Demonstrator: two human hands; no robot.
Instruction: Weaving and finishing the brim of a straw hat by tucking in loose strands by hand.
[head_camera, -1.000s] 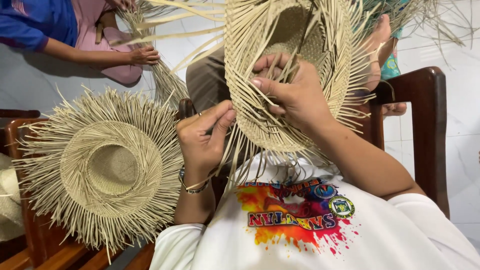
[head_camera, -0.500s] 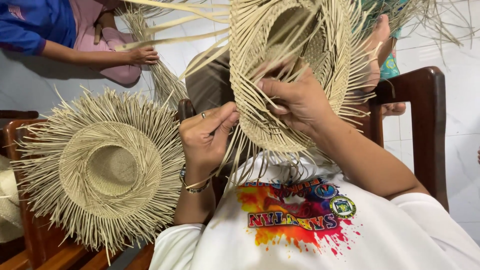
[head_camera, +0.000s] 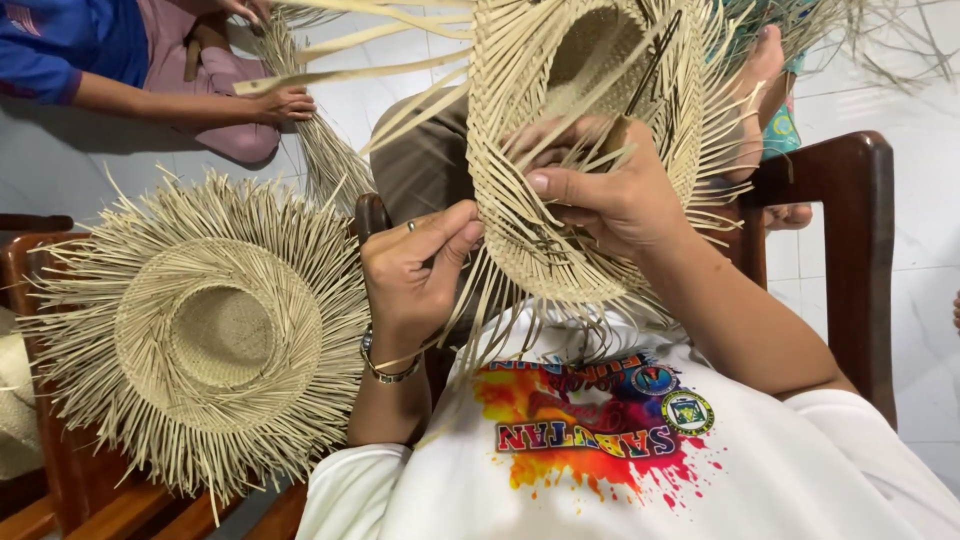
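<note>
I hold a half-woven straw hat (head_camera: 590, 90) up in front of my chest, its loose strands fanning out on every side. My right hand (head_camera: 600, 185) grips the hat's woven brim, fingers pressed among the strands. My left hand (head_camera: 415, 265), with a ring and a metal bracelet, pinches loose straw strands (head_camera: 470, 300) at the hat's lower left edge. A dark thin tool (head_camera: 650, 60) pokes out of the weave near the crown.
A second unfinished straw hat (head_camera: 215, 330) lies on a wooden chair (head_camera: 60, 470) at my left. Another person in blue, top left, has a hand (head_camera: 285, 103) on a bundle of straw. Dark wooden chair arms (head_camera: 860, 250) flank me; the floor is white tile.
The hat has tipped slightly and my right hand has shifted its fingers along the brim. My left hand has closed tighter on the strands at the lower edge.
</note>
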